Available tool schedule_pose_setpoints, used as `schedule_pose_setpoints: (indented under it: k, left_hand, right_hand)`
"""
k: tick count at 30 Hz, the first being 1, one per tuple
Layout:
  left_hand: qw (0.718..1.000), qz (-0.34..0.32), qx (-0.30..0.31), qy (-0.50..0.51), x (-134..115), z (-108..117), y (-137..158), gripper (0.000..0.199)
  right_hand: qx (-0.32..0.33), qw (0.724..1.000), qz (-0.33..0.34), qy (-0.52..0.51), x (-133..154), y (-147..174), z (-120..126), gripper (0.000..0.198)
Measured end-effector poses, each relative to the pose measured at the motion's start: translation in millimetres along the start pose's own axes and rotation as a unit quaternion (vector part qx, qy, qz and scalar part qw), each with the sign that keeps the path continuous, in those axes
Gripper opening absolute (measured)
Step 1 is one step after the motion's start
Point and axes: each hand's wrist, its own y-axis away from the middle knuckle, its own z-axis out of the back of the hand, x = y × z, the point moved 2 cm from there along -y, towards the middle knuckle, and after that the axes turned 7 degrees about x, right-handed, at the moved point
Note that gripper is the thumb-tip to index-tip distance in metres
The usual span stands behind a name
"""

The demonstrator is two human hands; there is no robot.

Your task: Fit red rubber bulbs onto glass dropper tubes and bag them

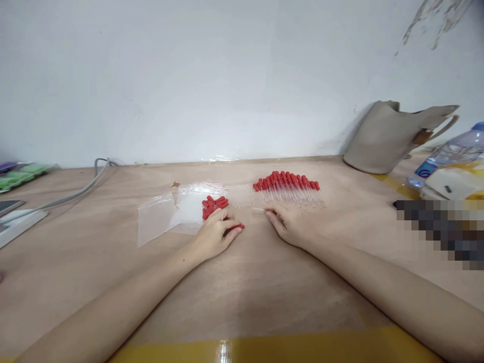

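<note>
- Light-brown wood-grain table (pixel 242 287), glossy yellow tape strip (pixel 302 348) along its six o'clock edge
- Thin clear tubes (pixel 241 195), side by side, twelve o'clock from the middle
- Clear tubes with red bulbs (pixel 286 186), fanned row, one o'clock
- Heaped red oblong caps (pixel 216 202), eleven o'clock
- Flat transparent plastic bags (pixel 153 220), ten o'clock
- Grey cable (pixel 81 191), farther out at ten
- Beige upright bag (pixel 378 138), two o'clock

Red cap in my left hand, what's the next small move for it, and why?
Probably bring the red cap in the left hand to the clear tube at the right hand's fingers: the two are apart, no cap shows on the tube's visible end, and the red-capped tubes beyond show the pairing.
</note>
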Motion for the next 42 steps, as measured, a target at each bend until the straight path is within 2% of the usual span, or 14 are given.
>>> schedule_pose_setpoints:
  k: [6, 9, 14, 22, 28, 32, 35, 38, 42]
  left_hand:
    - [0.995, 0.036, -0.063, 0.074, -0.5, 2.2, -1.5, 0.018]
    - [0.990, 0.059, -0.061, 0.116, -2.0, 3.7, -2.5, 0.017]
    - [0.983, 0.060, -0.054, 0.163, -4.3, 3.0, -3.3, 0.018]
    - [0.971, 0.093, -0.042, 0.216, -2.0, -5.3, -2.3, 0.021]
    - [0.971, 0.075, -0.052, 0.220, -1.1, -6.0, -0.5, 0.020]
    - [0.977, 0.046, -0.012, 0.207, -5.4, -3.7, 0.9, 0.019]
    - [0.981, 0.040, 0.006, 0.190, -7.5, -3.5, 1.0, 0.019]
    - [0.982, 0.059, -0.008, 0.180, -5.5, -4.2, 0.3, 0.020]
    - [0.977, 0.070, -0.025, 0.199, -0.3, -4.6, -1.1, 0.021]
  right_hand:
    - [0.015, 0.999, 0.043, 0.005, 16.9, 3.8, -3.1, 0.017]
    - [0.006, 0.999, 0.046, 0.000, 20.2, 3.9, -3.8, 0.017]
    - [-0.003, 0.999, 0.042, -0.018, 21.5, 3.3, -2.4, 0.018]
    - [0.008, 0.997, 0.072, -0.030, 20.7, 3.8, -7.7, 0.015]
    - [0.049, 0.993, 0.086, -0.060, 18.0, 1.2, -4.2, 0.015]
    - [0.081, 0.990, 0.106, -0.052, 15.6, -1.1, 0.9, 0.016]
    - [0.064, 0.989, 0.133, 0.011, 18.2, -1.1, 2.8, 0.018]
    - [0.031, 0.986, 0.143, 0.074, 21.7, -0.7, 0.9, 0.022]
    - [0.012, 0.991, 0.125, 0.046, 20.0, -0.5, -1.1, 0.021]
